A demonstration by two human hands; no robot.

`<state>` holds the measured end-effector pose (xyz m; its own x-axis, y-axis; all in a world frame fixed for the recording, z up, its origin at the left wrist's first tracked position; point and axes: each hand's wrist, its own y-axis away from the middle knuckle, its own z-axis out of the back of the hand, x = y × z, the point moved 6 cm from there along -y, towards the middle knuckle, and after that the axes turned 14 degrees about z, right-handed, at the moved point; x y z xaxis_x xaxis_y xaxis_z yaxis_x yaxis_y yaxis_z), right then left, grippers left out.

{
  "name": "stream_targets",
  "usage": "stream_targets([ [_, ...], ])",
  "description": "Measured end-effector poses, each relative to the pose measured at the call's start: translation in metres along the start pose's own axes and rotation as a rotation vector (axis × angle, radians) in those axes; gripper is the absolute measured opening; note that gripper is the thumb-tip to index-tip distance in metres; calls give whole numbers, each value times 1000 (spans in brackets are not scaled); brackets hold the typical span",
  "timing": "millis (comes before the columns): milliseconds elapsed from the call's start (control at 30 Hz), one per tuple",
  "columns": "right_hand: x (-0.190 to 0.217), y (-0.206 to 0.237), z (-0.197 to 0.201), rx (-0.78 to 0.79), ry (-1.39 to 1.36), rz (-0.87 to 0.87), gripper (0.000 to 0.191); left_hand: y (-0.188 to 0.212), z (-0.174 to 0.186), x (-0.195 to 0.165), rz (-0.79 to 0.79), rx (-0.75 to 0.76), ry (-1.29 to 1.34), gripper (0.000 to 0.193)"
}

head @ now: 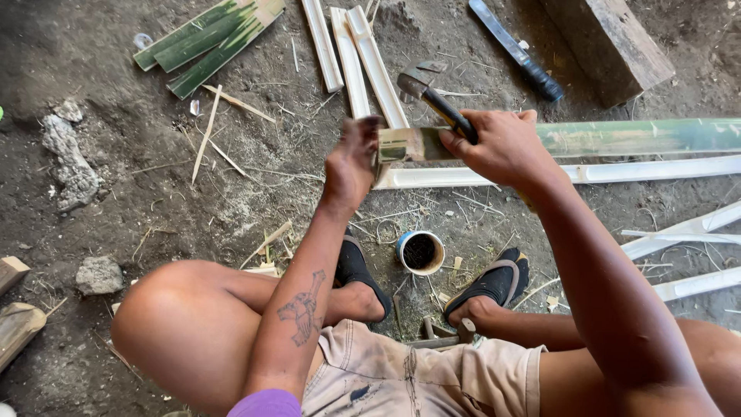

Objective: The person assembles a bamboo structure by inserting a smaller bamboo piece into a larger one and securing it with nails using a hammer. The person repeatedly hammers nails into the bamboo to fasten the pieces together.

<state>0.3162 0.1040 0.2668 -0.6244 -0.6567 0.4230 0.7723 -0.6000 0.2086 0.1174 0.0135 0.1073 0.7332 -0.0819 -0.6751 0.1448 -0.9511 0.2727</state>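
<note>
The floor [116, 85] is bare, dark packed earth strewn with dry fibres and shavings, in soft daylight. A grey lump of stone [71, 158] lies at the left. Above and right of it lie green bamboo strips [208, 42]; far right of it, a wooden block [610, 42].

Soft, even daylight fills the scene, brighter toward the top right beyond the right hand [502, 147]. Shadows are faint and diffuse; the ground below the left hand [351, 166] lies dimmer. The left hand's fingertips [372, 123] show motion blur. The pale strips above the hands look slightly washed out. Focus is otherwise sharp, with mild wide-angle stretching at the edges.
</note>
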Motion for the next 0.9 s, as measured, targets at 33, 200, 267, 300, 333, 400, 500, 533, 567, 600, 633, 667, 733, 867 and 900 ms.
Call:
stream_targets([
  [33,0,-1,2,-33,-1,17,42,5,15,3,-100,-190,88,32],
  [200,0,-3,2,-106,0,92,37,66,19,91,40,-430,-1301,18],
  [267,1,-3,-1,-111,9,104,37,76,0,149,129,-87,-1598,15],
  [300,2,-3,-2,-110,14,103,37,81,-20,172,-63,112,-1798,14],
  [333,3,-3,-3,-123,14,107,37,78,-27,192,-68,128,-1941,13],
  [400,5,-2,-2,-157,23,112,37,66,-40,220,-100,164,-2228,12],
  [500,9,-1,-3,-168,1,126,37,54,-37,232,92,155,-2227,14],
  [533,10,-1,-4,-157,14,120,38,53,-38,231,55,163,-2200,14],
  [567,10,0,-5,-143,23,116,39,53,-37,230,25,169,-2174,13],
  [600,10,0,-6,-128,25,116,40,55,-37,228,2,171,-2151,13],
  [633,11,1,-5,-146,22,129,38,57,-37,228,-7,193,-2163,13],
  [667,12,1,-4,-167,23,146,37,60,-38,227,-22,208,-2177,14],
  [733,12,1,-4,-179,25,163,36,62,-37,222,50,145,-2186,13],
  [867,10,-2,-4,-176,44,169,36,60,-25,198,496,-91,-1936,17],
  [900,9,-3,-4,-180,44,174,36,64,-18,190,632,-131,-1812,24],
])
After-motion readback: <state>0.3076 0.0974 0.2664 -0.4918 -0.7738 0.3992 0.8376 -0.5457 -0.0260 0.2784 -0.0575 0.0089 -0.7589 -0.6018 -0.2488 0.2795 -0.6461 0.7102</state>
